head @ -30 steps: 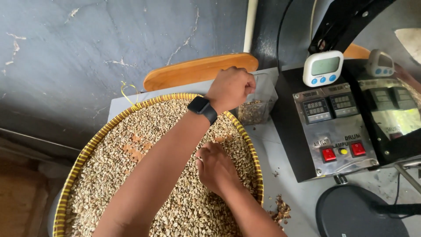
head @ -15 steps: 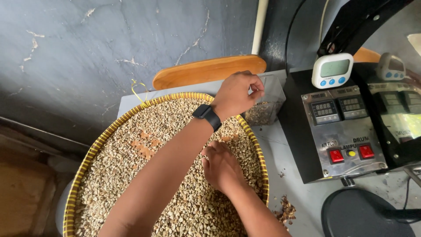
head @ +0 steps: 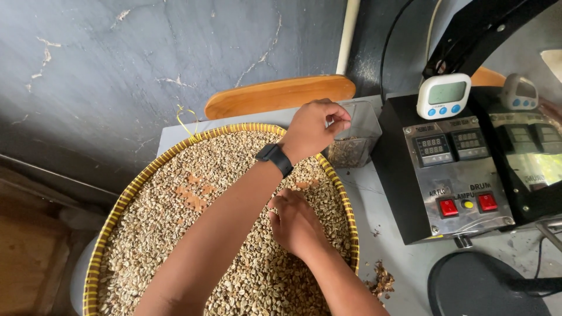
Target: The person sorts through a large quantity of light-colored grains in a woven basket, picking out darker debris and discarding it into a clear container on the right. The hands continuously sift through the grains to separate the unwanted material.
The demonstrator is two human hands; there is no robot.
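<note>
Pale beans [head: 175, 222] fill the woven tray [head: 108, 234]; light and loose, they suit fingertip pinching. Over the clear container [head: 357, 137] beside the tray, the left hand [head: 313, 126] pinches shut, contents hidden. The right hand [head: 295, 225] rests loosely curled on the beans.

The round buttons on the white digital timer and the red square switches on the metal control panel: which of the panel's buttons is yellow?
The small round yellow button, sitting between the two red square switches on the metal control panel.

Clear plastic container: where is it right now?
Head view, upper centre-right: the clear container stands between the woven tray's rim and the control box, under the left hand.
</note>
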